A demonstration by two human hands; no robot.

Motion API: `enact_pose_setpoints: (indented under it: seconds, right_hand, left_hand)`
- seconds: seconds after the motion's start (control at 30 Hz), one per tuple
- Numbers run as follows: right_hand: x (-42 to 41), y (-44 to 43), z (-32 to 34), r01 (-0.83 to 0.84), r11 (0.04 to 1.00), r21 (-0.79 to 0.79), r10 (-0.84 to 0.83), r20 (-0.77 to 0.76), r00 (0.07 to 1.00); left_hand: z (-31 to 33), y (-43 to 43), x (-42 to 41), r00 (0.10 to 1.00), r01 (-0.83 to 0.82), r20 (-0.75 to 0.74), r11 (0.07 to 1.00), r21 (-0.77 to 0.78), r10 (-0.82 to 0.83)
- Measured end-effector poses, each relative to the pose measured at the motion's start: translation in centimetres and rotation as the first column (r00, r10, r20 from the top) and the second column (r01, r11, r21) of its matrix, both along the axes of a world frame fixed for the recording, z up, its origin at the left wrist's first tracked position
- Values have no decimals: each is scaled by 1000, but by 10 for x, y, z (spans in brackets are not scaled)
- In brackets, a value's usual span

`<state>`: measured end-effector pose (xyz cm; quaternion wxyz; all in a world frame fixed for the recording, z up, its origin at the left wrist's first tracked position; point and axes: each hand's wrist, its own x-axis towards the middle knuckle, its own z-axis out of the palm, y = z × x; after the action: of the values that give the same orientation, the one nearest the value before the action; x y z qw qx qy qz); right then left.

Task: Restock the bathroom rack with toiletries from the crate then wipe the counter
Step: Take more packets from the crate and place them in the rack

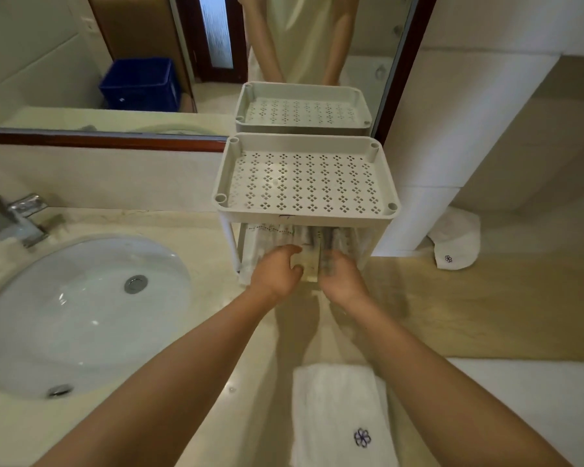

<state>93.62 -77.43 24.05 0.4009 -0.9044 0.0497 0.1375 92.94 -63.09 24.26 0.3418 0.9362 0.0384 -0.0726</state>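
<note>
Your left hand (277, 273) is curled round a pale box (309, 266), thumb on its near face and fingers over its top. It holds the box at the front edge of the lower shelf of the rack (230, 242).

Your right hand (343, 279) is just beside the box on its other side, fingers pointing into the same shelf. It is blurred, so you cannot tell whether it grips anything or only touches. Something dark shows at its fingertips, too smeared to name.

Beyond both hands, further back on that shelf, stand more packs (334, 235) in pale wrappers, partly hidden by the top tray (304, 183). That tray sits directly above your hands. Its floor is perforated and carries nothing.

The rack stands on the counter (213, 251), with its back against the mirror (48, 45). The mirror repeats the top tray and your forearms.

Near your right forearm, at the counter's near edge, lies a folded white towel (338, 409) with a dark flower emblem. To the left of your left arm is the sink (81, 315), and the tap (14, 217) sits at its far left rim.

To the right of your right hand, past a white column (435, 146), a second towel (455, 241) lies crumpled, well apart from the rack.

The blue crate (140, 84) shows only as a reflection in the mirror, far beyond your left hand.
</note>
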Motion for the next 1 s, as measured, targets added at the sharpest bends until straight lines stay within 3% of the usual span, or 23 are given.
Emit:
enact_pose_setpoints:
  seconds: [0.33, 0.53, 0.77, 1.0]
  right_hand:
    - [-78, -5, 33, -80, 996, 40, 79, 24, 997]
    - [-99, 34, 29, -217, 970, 109, 215, 34, 976]
    - [-129, 108, 26, -455, 864, 213, 462, 22, 887]
    - [-181, 188, 24, -641, 716, 276, 666, 7, 746]
  left_hand:
    - [28, 18, -101, 980, -198, -30, 950, -241, 197]
    - [30, 53, -141, 921, -383, -41, 881, -278, 388]
    - [32, 105, -207, 759, -633, -44, 719, -286, 650]
    - [30, 156, -299, 528, -821, -56, 494, -286, 847]
